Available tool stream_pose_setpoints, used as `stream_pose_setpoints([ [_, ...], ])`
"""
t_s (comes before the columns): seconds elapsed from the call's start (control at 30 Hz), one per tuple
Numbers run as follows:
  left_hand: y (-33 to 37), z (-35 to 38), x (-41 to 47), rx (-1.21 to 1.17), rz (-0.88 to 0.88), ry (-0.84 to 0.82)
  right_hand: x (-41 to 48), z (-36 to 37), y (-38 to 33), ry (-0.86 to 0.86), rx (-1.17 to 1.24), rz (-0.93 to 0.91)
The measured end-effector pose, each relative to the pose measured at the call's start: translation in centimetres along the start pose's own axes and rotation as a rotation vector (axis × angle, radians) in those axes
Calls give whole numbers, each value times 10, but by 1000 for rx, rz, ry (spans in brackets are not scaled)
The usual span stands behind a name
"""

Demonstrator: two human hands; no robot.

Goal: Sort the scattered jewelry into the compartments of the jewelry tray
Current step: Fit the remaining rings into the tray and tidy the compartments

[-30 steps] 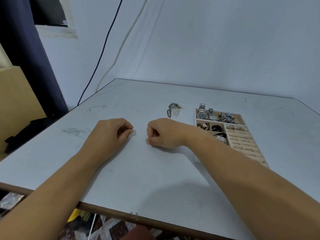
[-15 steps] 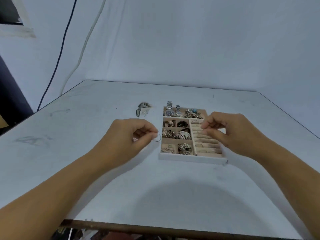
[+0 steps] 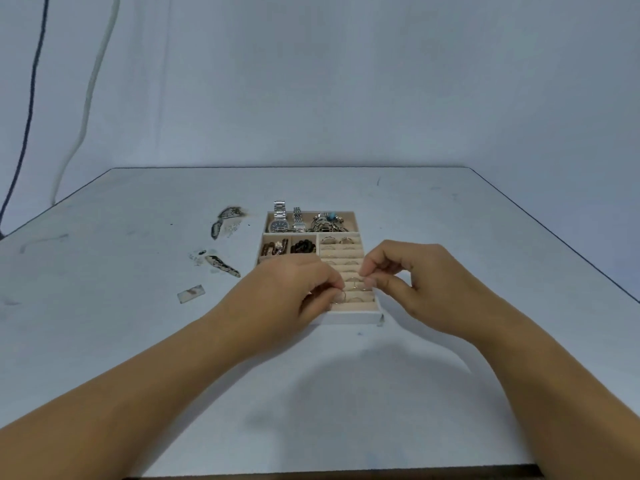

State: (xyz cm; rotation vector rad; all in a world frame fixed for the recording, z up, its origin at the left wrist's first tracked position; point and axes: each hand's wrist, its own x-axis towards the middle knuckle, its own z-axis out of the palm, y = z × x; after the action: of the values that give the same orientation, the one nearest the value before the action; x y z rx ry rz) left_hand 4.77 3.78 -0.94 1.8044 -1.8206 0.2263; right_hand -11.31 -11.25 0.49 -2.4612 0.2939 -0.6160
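The beige jewelry tray point(image 3: 349, 317) sits mid-table. Its back compartment holds watches point(image 3: 280, 221) and bracelets; small left compartments hold dark pieces; the right side is a set of ring slots point(image 3: 341, 252) with several rings. My left hand point(image 3: 287, 294) pinches a thin ring point(image 3: 340, 296) over the near ring slots and covers the tray's near-left compartments. My right hand point(image 3: 408, 275) hovers just right of it, pinching a second thin ring point(image 3: 364, 285) over the same slots.
Peeled, worn patches point(image 3: 225, 225) and a small scrap point(image 3: 190, 293) mark the white table point(image 3: 138, 341) left of the tray. Two cables point(image 3: 86, 98) run down the wall at the back left. The table's near edge is at the bottom.
Both hands moved right from the table's left part to the tray, the left carrying the ring. The left hand went from beside the tray to over its ring slots; the right dropped to the near slots.
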Motion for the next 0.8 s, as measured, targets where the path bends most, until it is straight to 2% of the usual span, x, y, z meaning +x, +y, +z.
stream_pose_setpoints([
  [0.27, 0, -3, 3, 101, 149, -46, -2, -4, -1, 8, 30, 27],
  [0.8, -5, -3, -1, 25, 82, -174, -3, -1, -9, -169, -64, 80],
])
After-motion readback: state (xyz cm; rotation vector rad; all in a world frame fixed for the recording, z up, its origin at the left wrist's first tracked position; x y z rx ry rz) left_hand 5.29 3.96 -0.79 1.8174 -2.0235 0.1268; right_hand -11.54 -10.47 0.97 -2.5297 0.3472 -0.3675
